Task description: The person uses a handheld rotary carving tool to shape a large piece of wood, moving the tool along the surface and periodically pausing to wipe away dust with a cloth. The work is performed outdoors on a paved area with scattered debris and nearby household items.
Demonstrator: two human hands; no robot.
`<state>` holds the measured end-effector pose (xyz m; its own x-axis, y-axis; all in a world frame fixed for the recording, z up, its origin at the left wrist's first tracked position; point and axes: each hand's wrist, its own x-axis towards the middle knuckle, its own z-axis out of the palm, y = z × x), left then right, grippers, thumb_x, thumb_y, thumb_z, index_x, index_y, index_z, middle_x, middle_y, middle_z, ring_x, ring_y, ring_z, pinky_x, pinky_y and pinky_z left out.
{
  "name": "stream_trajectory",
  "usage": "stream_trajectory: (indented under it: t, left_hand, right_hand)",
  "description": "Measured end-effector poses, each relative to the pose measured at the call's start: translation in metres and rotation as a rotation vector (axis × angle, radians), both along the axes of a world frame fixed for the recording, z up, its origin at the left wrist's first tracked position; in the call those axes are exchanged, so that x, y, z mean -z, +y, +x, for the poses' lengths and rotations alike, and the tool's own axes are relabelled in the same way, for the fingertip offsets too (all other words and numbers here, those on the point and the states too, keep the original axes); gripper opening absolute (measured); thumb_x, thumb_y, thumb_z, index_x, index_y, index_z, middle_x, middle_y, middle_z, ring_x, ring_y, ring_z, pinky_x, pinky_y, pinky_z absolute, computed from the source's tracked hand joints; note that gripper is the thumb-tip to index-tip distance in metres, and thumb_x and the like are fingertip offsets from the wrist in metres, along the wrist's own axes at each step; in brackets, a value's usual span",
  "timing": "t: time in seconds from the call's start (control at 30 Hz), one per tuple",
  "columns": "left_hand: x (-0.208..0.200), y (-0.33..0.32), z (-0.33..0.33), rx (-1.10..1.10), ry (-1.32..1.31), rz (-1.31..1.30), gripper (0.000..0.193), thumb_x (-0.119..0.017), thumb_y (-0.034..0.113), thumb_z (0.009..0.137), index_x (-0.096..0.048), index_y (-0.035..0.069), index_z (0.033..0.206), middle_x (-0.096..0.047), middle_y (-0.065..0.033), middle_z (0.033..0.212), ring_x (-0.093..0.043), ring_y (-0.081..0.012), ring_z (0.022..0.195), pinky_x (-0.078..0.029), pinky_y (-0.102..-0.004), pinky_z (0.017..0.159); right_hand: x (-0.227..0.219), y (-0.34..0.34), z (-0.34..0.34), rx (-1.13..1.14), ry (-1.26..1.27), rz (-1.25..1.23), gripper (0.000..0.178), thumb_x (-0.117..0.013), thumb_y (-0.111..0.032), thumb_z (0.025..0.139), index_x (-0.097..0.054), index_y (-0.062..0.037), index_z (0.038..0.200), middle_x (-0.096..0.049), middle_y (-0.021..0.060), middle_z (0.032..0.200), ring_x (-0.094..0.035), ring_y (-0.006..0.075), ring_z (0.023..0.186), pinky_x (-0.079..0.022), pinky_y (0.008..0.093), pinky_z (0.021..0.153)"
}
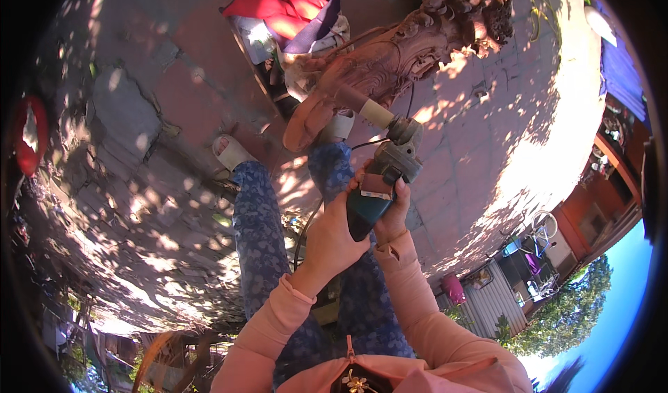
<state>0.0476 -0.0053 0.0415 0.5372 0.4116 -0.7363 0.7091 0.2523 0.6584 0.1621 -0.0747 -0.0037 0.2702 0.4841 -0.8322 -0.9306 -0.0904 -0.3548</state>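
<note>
Both my hands are wrapped round a green and black angle grinder [369, 209] with a grey metal head. My left hand [330, 240] grips the body from the left. My right hand [395, 215] closes on it from the right, thumb near the head. A brown, sandpaper-like piece [376, 186] lies against the body by my fingers. From the head, a tan and brown roller [376, 113] points toward the long brown wood carving [410, 52]. The roller's far end overlaps the carving's near part; I cannot tell whether they touch.
Red and dark blue cloth [292, 14] is heaped beside the carving, at the far left. A dark cord [309, 226] runs past my left hand. My sandalled feet [233, 151] stand on cracked, sun-dappled paving. A red ring-shaped object [29, 135] lies far left.
</note>
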Motion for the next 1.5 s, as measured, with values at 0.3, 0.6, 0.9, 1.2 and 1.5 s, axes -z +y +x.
stream_trajectory:
  t: [0.3, 0.6, 0.9, 1.2, 1.5]
  left_hand:
    - [-0.066, -0.015, 0.056, 0.064, -0.002, 0.066, 0.073, -0.075, 0.020, 0.066, -0.041, -0.001, 0.127, -0.060, -0.0235, 0.103, -0.064, -0.0397, 0.088, -0.053, -0.0443, 0.073]
    - [-0.074, 0.011, 0.069, 0.085, -0.029, 0.041, 0.075, -0.076, 0.018, 0.064, -0.040, -0.001, 0.127, -0.060, -0.0241, 0.101, -0.064, -0.0408, 0.083, -0.053, -0.0453, 0.070]
    - [-0.131, 0.029, 0.048, -0.002, -0.164, -0.138, 0.075, -0.079, 0.029, 0.064, -0.040, -0.003, 0.120, -0.061, -0.0253, 0.098, -0.066, -0.0409, 0.083, -0.054, -0.0439, 0.070]
    - [-0.154, -0.013, 0.115, -0.120, -0.284, -0.185, 0.072, -0.080, 0.032, 0.061, -0.045, 0.000, 0.115, -0.065, -0.0228, 0.091, -0.065, -0.0405, 0.083, -0.052, -0.0457, 0.071]
    - [-0.188, -0.124, 0.261, -0.119, -0.255, -0.037, 0.086, -0.081, 0.040, 0.065, -0.042, 0.003, 0.131, -0.064, -0.0233, 0.105, -0.065, -0.0376, 0.095, -0.052, -0.0406, 0.082]
  right_hand:
    - [-0.059, -0.023, 0.055, 0.063, -0.005, 0.081, 0.073, -0.069, -0.057, 0.073, -0.048, -0.0023, 0.118, -0.056, 0.0110, 0.098, -0.058, 0.0266, 0.093, -0.049, 0.0414, 0.087]
    - [-0.068, -0.008, 0.069, 0.141, 0.061, 0.112, 0.072, -0.071, -0.053, 0.072, -0.049, -0.0028, 0.120, -0.056, 0.0126, 0.104, -0.058, 0.0272, 0.096, -0.048, 0.0417, 0.090]
    - [-0.135, 0.015, 0.058, 0.104, 0.030, 0.176, 0.078, -0.072, -0.061, 0.068, -0.044, -0.0063, 0.116, -0.050, 0.0053, 0.091, -0.051, 0.0191, 0.085, -0.042, 0.0361, 0.084]
    - [-0.178, -0.010, 0.142, -0.090, -0.091, 0.275, 0.079, -0.072, -0.061, 0.067, -0.044, -0.0062, 0.115, -0.049, 0.0050, 0.091, -0.050, 0.0184, 0.084, -0.042, 0.0353, 0.082]
    - [-0.201, -0.102, 0.300, -0.204, -0.090, 0.409, 0.080, -0.072, -0.062, 0.066, -0.044, -0.0060, 0.117, -0.050, 0.0055, 0.091, -0.052, 0.0193, 0.085, -0.042, 0.0358, 0.083]
